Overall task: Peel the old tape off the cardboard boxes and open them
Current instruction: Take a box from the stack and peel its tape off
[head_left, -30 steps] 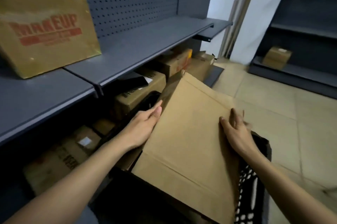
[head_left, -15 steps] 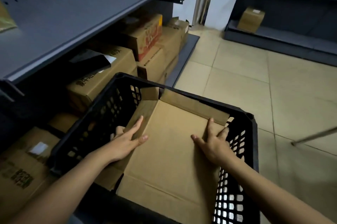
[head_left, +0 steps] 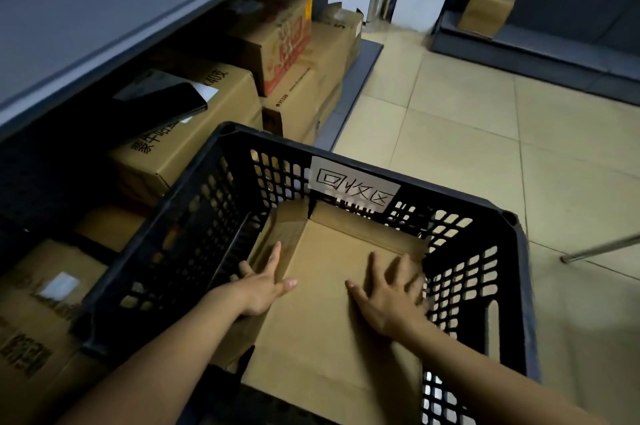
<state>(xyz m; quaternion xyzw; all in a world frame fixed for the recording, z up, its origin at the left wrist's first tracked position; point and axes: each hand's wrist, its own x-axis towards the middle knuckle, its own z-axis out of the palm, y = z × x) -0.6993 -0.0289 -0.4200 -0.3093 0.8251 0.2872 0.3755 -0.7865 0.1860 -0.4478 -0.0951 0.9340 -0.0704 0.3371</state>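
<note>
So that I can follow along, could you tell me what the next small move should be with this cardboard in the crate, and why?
Probably lift both hands out and reach for a box on the lower shelf: the flattened cardboard lies low in the black crate, with the left hand and right hand resting on it.

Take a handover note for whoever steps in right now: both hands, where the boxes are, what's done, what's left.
Left hand: open, fingers straight, on the left edge of the flattened cardboard box.
Right hand: open, palm down on the same box.
The box lies inside the black crate, which has a handwritten paper label.
Done: this one box is opened flat; no tape shows on its visible face.
Left: the closed boxes under the shelf and the far box look unopened.
</note>
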